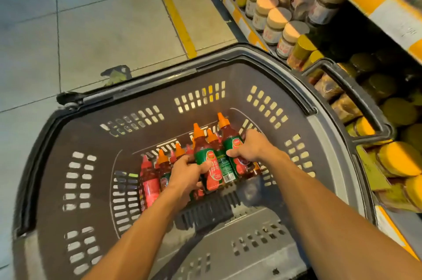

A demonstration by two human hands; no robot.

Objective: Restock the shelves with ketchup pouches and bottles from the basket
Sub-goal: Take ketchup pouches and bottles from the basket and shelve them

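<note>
A dark grey shopping basket [75, 165] stands on the floor in front of me, with several ketchup bottles in its bottom. My left hand [186, 173] grips a green-labelled ketchup bottle [206, 156] with an orange cap. To its right, my right hand [250, 148] grips a second bottle [230, 140] of the same kind. More bottles lie around them, among them a red-capped bottle [148, 179] at the left. No pouch can be made out.
Shelves [370, 6] run along the right, close to the basket's rim, filled with jars with tan lids [277, 21] and yellow-lidded jars [399, 158]. Tiled floor [91, 17] with a yellow line spreads to the left. The basket's handle [356, 95] rises beside the shelf.
</note>
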